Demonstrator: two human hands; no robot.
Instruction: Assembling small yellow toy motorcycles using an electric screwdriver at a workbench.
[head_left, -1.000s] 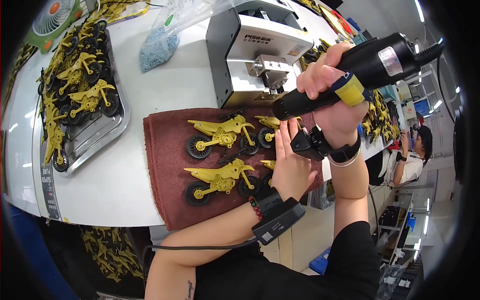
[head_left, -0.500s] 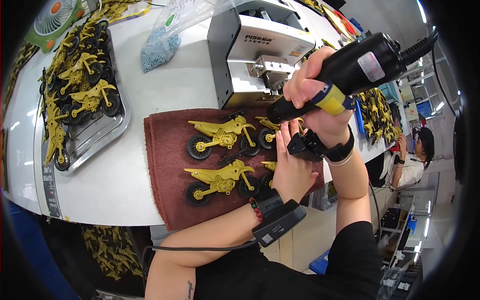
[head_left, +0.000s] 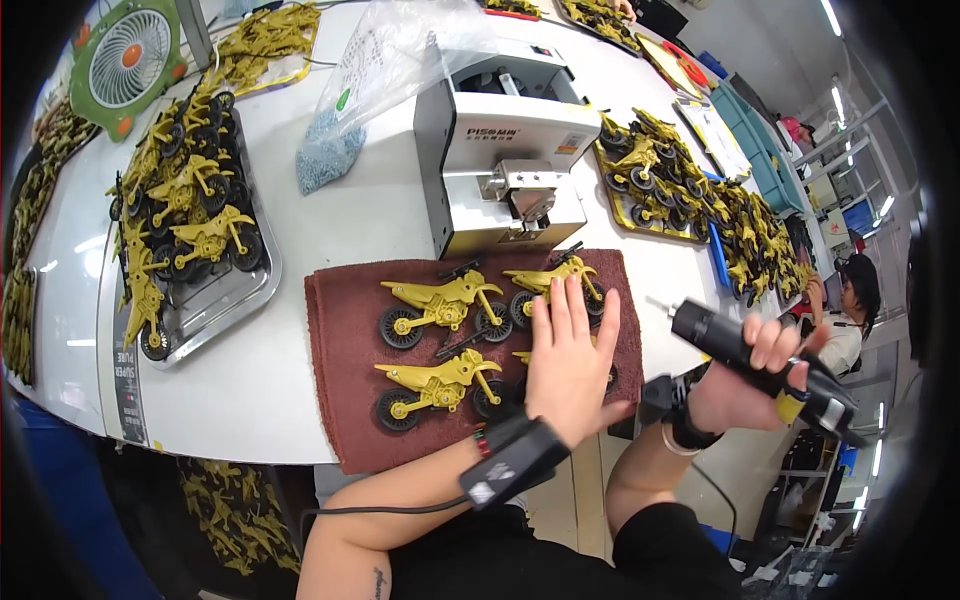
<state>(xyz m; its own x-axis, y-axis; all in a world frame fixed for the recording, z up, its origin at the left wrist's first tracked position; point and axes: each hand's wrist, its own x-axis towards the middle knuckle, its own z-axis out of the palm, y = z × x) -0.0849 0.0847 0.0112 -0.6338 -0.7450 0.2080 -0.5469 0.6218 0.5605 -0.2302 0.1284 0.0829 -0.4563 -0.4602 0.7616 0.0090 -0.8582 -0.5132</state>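
Observation:
On a brown towel (head_left: pixel 335 420) lie yellow toy motorcycles with black wheels. My left hand (head_left: pixel 568 375) is flat with its fingers spread, the fingertips over the far right motorcycle (head_left: pixel 545 280); whether they press on it I cannot tell. Beneath that hand, the near right motorcycle is mostly hidden. Two more, the far left motorcycle (head_left: pixel 440 300) and the near left motorcycle (head_left: pixel 432 384), lie in full sight. Off the towel's right side, my right hand (head_left: pixel 745 390) grips a black electric screwdriver (head_left: pixel 712 335), its bit pointing up and left.
A silver-and-black screw feeder (head_left: pixel 510 145) stands behind the towel. Left of it are a bag of small bluish parts (head_left: pixel 330 155), a metal tray (head_left: pixel 225 315) piled with motorcycles and a green fan (head_left: pixel 128 60). More motorcycles fill a tray (head_left: pixel 650 228) at right; beyond sits another person (head_left: pixel 850 310).
The screwdriver has come away from the far right motorcycle, moving right and down in my right hand. My left hand's fingers have spread and now reach over that motorcycle.

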